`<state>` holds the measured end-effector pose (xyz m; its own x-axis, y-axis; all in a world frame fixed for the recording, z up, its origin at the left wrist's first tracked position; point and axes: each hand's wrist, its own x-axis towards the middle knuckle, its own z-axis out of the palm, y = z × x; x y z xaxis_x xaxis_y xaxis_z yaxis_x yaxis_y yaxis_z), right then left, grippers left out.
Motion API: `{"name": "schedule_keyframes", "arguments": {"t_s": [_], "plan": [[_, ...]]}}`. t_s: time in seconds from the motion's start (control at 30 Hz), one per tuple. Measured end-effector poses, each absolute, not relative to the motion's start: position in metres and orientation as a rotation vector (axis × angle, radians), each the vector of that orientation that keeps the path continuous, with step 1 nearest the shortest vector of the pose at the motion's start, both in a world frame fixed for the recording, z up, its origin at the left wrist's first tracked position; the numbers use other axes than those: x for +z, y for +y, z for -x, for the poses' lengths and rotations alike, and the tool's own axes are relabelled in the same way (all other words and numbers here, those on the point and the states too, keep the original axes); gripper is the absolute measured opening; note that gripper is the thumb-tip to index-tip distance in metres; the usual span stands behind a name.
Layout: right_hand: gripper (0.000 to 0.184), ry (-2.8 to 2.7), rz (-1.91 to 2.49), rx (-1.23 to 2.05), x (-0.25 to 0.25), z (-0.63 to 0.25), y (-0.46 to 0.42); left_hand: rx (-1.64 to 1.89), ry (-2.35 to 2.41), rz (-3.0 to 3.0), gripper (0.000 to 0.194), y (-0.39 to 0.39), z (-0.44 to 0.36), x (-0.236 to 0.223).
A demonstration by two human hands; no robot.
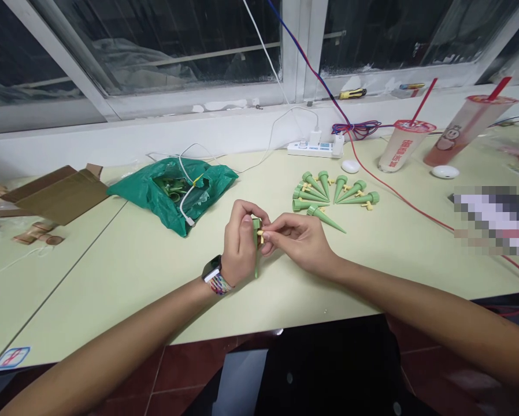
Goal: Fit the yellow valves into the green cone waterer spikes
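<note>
Two bare hands meet: the left hand [242,245] curls closed around a slender green plastic spike [256,260] held upright, tip down, while the right hand [298,242] pinches a tiny yellow plastic peg [260,236] against its top.

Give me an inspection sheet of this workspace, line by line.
Surface: pale green desk, two panels meeting at a seam.
Job's things: green plastic spike in hand; more spikes fanned out beyond the hands.
Clutter: green plastic bag holding green parts, cardboard box, two drink cups with red straws.
Grippers: left hand grips the spike; right hand pinches a small yellow piece at its top.
Cables: red cable, white cable, power strip.
Surroundings: windowsill with a yellow-handled screwdriver.
</note>
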<state>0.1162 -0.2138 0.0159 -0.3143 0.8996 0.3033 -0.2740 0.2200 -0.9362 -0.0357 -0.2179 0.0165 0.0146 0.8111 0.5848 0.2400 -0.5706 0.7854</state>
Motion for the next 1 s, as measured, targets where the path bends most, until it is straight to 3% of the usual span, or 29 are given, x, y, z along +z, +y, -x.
{"name": "schedule_keyframes", "arguments": {"t_s": [0.27,0.63,0.87,1.0], "plan": [[0.030,-1.399,0.603,1.356,0.013,-0.115,-0.214,1.562,0.998,-1.802,0.033,-0.223,0.035,0.017],[0.014,-1.684,0.559,0.955,0.014,-0.122,-0.222,1.555,0.952,-1.720,0.032,-0.234,0.030,0.016],[0.011,-1.725,0.532,0.894,0.016,-0.124,-0.218,1.543,0.935,-1.757,0.030,-0.228,0.031,0.022],[0.012,-1.639,0.581,1.027,0.017,-0.126,-0.210,1.477,0.908,-1.743,0.029,-0.218,0.039,0.021]]}}
